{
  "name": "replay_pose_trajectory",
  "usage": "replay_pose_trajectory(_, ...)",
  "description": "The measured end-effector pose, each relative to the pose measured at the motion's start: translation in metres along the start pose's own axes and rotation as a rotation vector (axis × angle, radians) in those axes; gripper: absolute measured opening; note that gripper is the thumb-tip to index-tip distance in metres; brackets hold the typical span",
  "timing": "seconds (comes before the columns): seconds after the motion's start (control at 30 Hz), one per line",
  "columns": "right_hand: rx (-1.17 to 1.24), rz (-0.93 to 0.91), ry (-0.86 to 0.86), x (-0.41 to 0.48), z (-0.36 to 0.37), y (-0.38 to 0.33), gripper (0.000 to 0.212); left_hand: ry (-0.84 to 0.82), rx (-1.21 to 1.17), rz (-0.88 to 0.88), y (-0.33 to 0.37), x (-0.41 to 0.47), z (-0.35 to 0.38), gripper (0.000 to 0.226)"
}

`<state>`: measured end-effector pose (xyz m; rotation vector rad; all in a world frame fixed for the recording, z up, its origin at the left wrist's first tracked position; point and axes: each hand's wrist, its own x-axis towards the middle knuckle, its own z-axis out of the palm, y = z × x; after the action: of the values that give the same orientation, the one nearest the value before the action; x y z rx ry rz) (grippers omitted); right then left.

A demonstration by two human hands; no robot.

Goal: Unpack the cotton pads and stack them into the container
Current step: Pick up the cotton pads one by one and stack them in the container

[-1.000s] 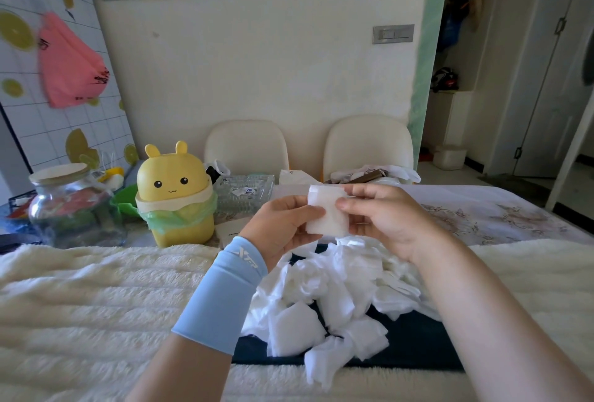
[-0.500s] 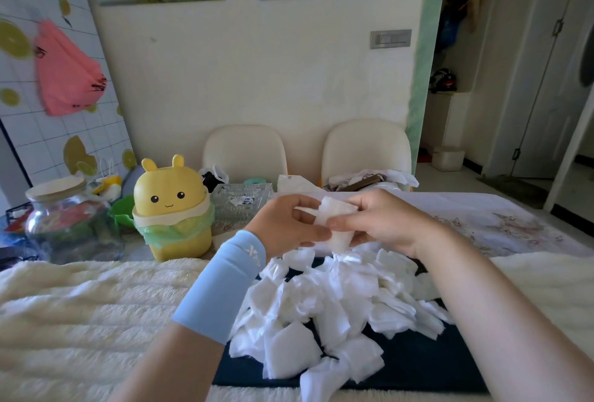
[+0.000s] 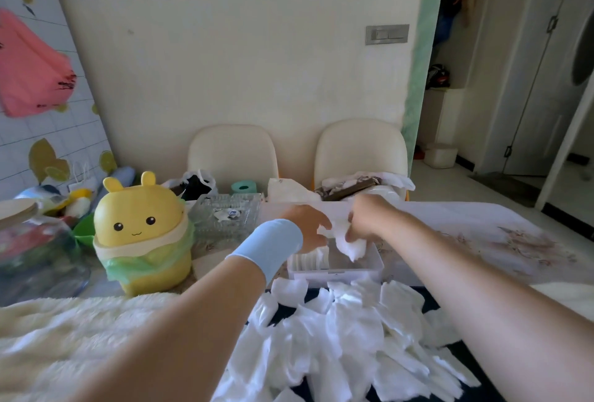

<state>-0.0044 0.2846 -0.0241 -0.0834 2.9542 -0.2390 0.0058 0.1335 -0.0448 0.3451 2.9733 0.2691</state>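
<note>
One crumpled white cotton pad (image 3: 353, 245) is pinched between left hand (image 3: 307, 224) and right hand (image 3: 366, 220), over one white rectangular plastic container (image 3: 337, 273); the nearer pile of pads (image 3: 347, 337) is too many to count.

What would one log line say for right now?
step: put pad in | left hand, right hand: hold pad over container | stack: upright inside | pile: in front

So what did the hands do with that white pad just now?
The left hand and right hand carried the cotton pad forward and down, from above the pile to over the clear container, still holding it. The pile and the yellow bin stayed put.
</note>
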Motion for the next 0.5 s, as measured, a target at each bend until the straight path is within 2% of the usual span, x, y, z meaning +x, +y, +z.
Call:
replay_pose_trajectory(0.13,-0.015,0.085,-0.03,0.017,0.02,-0.006,0.03,-0.084,0.111,0.023,-0.004,0.01,0.012,0.039)
replay_pose_trajectory(0.2,-0.025,0.096,-0.049,0.021,0.029,-0.01,0.036,-0.081,0.116,0.018,-0.009,0.011,0.015,0.033)
replay_pose_trajectory(0.27,0.011,0.101,0.0,0.025,0.036,-0.015,0.029,-0.045,0.071,0.013,-0.014,0.011,0.017,0.029)
replay_pose_trajectory(0.33,0.127,0.127,-0.001,0.03,0.043,-0.02,0.026,-0.004,0.007,0.006,-0.019,0.012,0.02,0.023)
replay_pose_trajectory(0.43,0.358,0.199,-0.178,0.03,0.048,-0.027,0.034,0.023,-0.021,0.011,-0.023,0.014,0.023,0.018)
replay_pose_trajectory(0.5,0.526,0.186,-0.233,0.031,0.047,-0.026,0.035,0.048,-0.044,0.0,-0.026,0.014,0.024,0.018)
